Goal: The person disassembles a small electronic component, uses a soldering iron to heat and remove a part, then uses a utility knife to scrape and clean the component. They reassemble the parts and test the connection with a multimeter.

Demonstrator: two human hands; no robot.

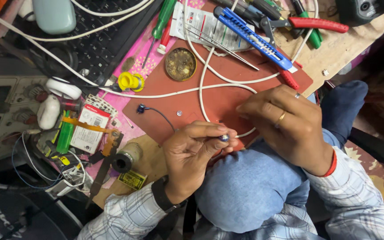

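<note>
Both hands meet: left hand (pixel 192 149) pinches a small plug (pixel 224 138) pointing right, right hand (pixel 285 126) curled on white cable (pixel 204 95)

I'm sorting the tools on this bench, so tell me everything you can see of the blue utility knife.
The blue utility knife is long and slim, with what looks like a bright blue plastic body, a dark slider track along its middle and a pale tip at its lower right end. It lies flat and diagonal across the top edge of the red mat, resting over red-handled pliers and a white cable. Neither hand touches it.
</note>
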